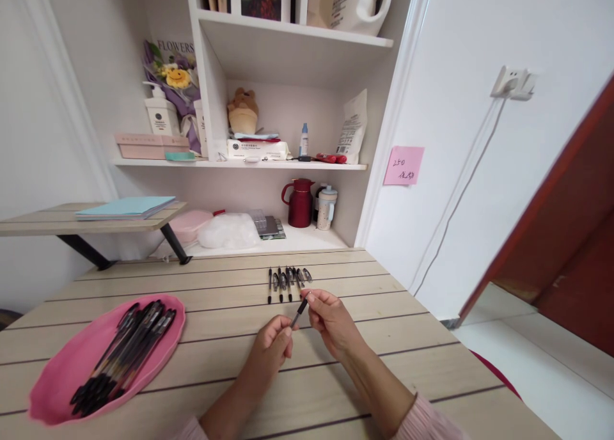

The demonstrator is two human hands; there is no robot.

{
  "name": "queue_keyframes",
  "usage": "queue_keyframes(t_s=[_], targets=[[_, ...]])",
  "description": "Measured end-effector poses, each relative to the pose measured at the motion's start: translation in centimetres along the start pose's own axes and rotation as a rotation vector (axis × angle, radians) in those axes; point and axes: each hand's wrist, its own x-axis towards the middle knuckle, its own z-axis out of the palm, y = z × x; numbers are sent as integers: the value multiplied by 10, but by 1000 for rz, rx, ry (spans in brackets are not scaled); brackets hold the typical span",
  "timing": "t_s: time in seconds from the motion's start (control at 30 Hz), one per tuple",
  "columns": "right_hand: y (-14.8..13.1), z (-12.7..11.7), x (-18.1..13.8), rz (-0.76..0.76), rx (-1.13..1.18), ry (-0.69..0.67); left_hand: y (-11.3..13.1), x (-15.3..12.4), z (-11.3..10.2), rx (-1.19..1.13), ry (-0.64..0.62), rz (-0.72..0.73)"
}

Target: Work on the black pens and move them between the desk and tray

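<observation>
Holding a dark-gripped pen (302, 307) between both hands (332, 320)

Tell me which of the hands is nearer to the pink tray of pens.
Left. The left hand, at the near end of a pen, is to the right of the pink tray, apart from it; the right hand, at the pen's far end, is farther right.
</observation>
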Motion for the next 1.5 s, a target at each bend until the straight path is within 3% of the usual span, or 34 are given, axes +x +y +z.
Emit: queue_keyframes(t_s=[0.4, 0.6, 0.8, 1.0, 1.23, 1.5], targets=[[4, 2, 1, -64, -30, 28, -14, 5, -5, 81, -21, 57], [-6, 3, -4, -52, -38, -47, -12, 6, -5, 44, -38, 51], [-1, 0, -1, -86, -60, 26, -14, 6, -4, 65, -39, 41], [-5, -1, 0, -46, -41, -25, -13, 7, -5, 67, -39, 35], [-2, -4, 1, -26, -21, 11, -17, 8, -7, 81, -48, 58], [-8, -4, -1, -16, 1, -66, -17, 9, -8, 79, -40, 41]])
